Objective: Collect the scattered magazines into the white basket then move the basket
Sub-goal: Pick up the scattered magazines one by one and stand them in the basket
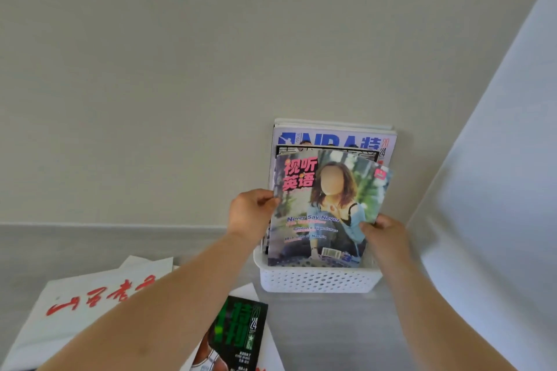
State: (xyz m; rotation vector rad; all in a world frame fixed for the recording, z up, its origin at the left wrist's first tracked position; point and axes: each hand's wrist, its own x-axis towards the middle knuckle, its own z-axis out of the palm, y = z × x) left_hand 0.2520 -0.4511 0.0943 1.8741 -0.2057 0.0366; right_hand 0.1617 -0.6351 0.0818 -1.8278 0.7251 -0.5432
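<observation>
A white perforated basket (pixel 319 280) stands on the grey surface against the wall. Upright in it are several magazines, the rearmost an NBA issue (pixel 334 140). In front stands a colourful magazine with pink Chinese title (pixel 325 208), its lower edge inside the basket. My left hand (pixel 250 215) pinches its left edge. My right hand (pixel 384 230) grips its right edge lower down. A dark magazine with green lettering (pixel 238 334) lies flat near the bottom. A white magazine with red brush characters (pixel 90 298) lies at the lower left, partly under my left forearm.
A grey wall rises right behind the basket. A pale slanted panel (pixel 497 190) closes off the right side. More white sheets (pixel 144 263) lie under the flat magazines at lower left.
</observation>
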